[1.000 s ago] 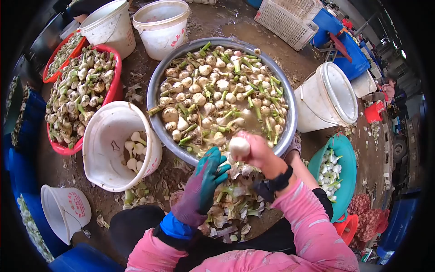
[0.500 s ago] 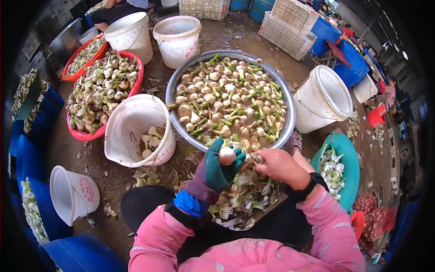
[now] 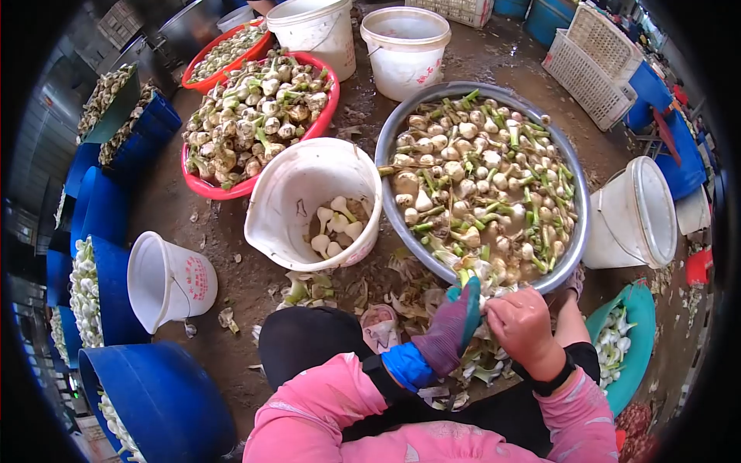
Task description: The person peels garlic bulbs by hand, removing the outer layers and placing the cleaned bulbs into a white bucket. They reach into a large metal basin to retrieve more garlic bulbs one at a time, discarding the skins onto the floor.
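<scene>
Purple-and-green glove covers the left hand (image 3: 454,328), raised just beside the near rim of a grey basin (image 3: 382,158); its fingers point up towards the rim, seen mostly from the side, and I cannot tell how far they close or what they grip. The bare right hand (image 3: 521,326) meets it, back upward, its fingers curled closed; something pale shows between the two hands, mostly hidden, so I cannot tell whether it is a bulb or a strip of skin.

Garlic bulbs (image 3: 465,131) with cut green stems crowd the basin, in murky brown water; loose peelings (image 3: 482,370) lie on the ground (image 3: 231,293) below the hands. Left of the basin stands a white bucket (image 3: 270,201), a few pale bulbs (image 3: 338,224) at its bottom; behind it a red tub (image 3: 334,100) is heaped with dirty bulbs (image 3: 255,116), an orange tub (image 3: 197,77) of more bulbs farther back.

Two white pails (image 3: 407,62) (image 3: 312,38) stand upright beyond the basin; another, the leaning pail (image 3: 606,231), is at its right, and a teal tub (image 3: 641,347) nearer the person holds clean white bulbs (image 3: 614,343). At the far left, a small pail (image 3: 154,274) with red writing tilts on the ground; a blue barrel (image 3: 166,393) is nearest the person's left sleeve (image 3: 305,405), which is pink.
</scene>
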Tool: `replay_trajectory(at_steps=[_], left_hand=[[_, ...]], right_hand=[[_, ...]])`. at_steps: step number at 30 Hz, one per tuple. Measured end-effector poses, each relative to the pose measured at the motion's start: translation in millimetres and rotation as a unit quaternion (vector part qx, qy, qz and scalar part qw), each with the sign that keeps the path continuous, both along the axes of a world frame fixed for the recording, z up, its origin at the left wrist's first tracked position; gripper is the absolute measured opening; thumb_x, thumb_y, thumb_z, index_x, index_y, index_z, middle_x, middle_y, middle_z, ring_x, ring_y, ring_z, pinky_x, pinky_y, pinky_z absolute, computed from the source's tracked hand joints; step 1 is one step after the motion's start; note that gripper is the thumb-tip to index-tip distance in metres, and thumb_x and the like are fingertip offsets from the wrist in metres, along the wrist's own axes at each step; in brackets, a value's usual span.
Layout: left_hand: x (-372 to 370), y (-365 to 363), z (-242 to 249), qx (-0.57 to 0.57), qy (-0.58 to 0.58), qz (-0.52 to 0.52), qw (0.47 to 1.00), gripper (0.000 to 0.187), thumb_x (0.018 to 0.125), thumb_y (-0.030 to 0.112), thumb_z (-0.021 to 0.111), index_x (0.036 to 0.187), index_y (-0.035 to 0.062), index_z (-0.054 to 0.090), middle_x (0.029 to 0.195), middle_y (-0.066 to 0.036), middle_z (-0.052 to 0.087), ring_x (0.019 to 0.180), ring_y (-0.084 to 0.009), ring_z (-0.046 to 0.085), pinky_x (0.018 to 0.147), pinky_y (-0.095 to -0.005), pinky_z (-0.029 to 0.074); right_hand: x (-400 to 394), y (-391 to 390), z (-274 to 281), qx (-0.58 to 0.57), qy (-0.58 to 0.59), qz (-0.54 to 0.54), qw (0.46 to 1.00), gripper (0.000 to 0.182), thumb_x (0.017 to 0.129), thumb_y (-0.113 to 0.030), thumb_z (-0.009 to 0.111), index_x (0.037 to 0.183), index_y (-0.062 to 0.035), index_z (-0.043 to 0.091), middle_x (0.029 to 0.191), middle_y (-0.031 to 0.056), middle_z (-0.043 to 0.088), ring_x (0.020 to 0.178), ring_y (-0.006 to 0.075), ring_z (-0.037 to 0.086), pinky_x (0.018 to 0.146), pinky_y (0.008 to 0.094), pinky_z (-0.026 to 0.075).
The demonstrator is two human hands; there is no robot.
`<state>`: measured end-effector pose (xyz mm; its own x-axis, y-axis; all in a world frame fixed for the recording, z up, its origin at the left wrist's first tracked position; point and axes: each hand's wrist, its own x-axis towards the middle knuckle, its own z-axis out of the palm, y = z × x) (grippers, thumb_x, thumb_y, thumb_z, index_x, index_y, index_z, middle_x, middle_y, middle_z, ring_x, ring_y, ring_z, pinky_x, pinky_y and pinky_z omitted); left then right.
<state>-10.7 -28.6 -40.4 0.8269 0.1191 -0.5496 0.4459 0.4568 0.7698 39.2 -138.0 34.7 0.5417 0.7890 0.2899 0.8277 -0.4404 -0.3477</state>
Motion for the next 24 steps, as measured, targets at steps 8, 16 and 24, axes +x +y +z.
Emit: replay_trajectory(at_steps=[8, 16, 24], left_hand=[[-1.2, 20.3, 40.3, 0.201, -0.23, -0.082, 0.949, 0.018, 0.08, 0.02, 0.054, 0.088, 0.0048, 0.051, 0.078, -0.003, 0.052, 0.071, -0.011, 0.048, 0.061, -0.0272, 0.041], [-4.4, 11.1, 30.3, -0.251, 0.036, 0.018, 0.967, 0.027, 0.087, 0.034, 0.043, 0.096, 0.0101, 0.051, 0.084, -0.002, 0.057, 0.08, -0.0142, 0.055, 0.072, -0.0303, 0.047], [-8.8, 11.6, 57.3, -0.196, 0.048, -0.169, 0.965, 0.04, 0.087, 0.037, 0.04, 0.112, 0.0071, 0.047, 0.084, -0.009, 0.059, 0.076, -0.0204, 0.058, 0.068, -0.0318, 0.047]], right_hand=[[20.2, -22.6, -5.3, 0.085, 0.07, -0.082, 0.991, 0.013, 0.07, -0.013, 0.056, 0.078, -0.0051, 0.061, 0.066, 0.0101, 0.057, 0.061, 0.026, 0.054, 0.056, 0.0365, 0.043], [-18.7, -13.0, -18.1, 0.066, -0.034, -0.039, 0.997, 0.01, 0.065, -0.012, 0.052, 0.058, -0.0082, 0.047, 0.059, 0.0059, 0.049, 0.056, 0.0214, 0.051, 0.056, 0.0325, 0.039], [51.6, -91.9, -67.9, 0.03, -0.048, -0.245, 0.968, 0.012, 0.061, -0.016, 0.057, 0.055, -0.0059, 0.054, 0.058, 0.0132, 0.052, 0.053, 0.0296, 0.052, 0.048, 0.0411, 0.042]])
